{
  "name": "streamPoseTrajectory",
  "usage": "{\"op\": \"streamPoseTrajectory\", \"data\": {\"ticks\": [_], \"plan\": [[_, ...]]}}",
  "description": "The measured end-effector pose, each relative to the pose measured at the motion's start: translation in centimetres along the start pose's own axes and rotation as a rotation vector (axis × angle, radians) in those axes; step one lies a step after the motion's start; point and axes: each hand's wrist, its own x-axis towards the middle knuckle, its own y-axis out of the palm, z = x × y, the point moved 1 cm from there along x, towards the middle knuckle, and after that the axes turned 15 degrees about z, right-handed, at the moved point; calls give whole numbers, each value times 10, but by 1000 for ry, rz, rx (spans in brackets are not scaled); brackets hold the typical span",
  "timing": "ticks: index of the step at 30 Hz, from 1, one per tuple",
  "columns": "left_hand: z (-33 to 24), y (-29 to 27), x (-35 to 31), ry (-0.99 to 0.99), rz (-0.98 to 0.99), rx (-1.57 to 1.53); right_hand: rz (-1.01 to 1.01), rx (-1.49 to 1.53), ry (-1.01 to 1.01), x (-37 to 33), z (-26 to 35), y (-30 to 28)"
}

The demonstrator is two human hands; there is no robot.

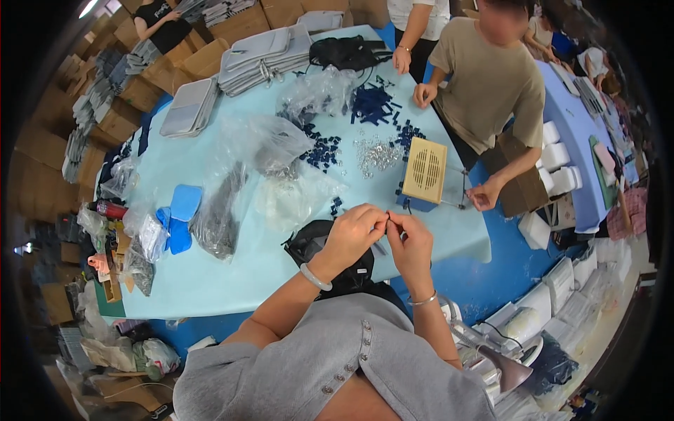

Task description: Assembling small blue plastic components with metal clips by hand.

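Above the table's near edge, my left hand (357,230) and my right hand (412,245) meet at the fingertips. Both are closed in a pinch around something small and dark, too tiny to name. Beneath them a black fabric bag (351,275) lies over the table edge and my lap. Just beyond my right hand stands a blue machine box with a beige slotted top (424,170). Small dark blue pieces (321,149) and a heap of clear or silvery small parts (378,156) are spread farther back.
Clear plastic bags (263,140) cover the table's middle. Blue pads (184,217) lie to the left, grey flat cases (263,59) are stacked at the back. A co-worker in a tan shirt (484,84) stands across at the right, a hand near the box's thin rod. Cardboard boxes (42,161) line the left.
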Motion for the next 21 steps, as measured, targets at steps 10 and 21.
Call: {"op": "streamPoseTrajectory", "data": {"ticks": [10, 21], "plan": [[1, 0, -4, 19, -10, 21, 18, 128, 19, 2, -6, 4], [22, 19, -2, -348, -190, -686, -3, 830, 221, 14, -21, 26]]}}
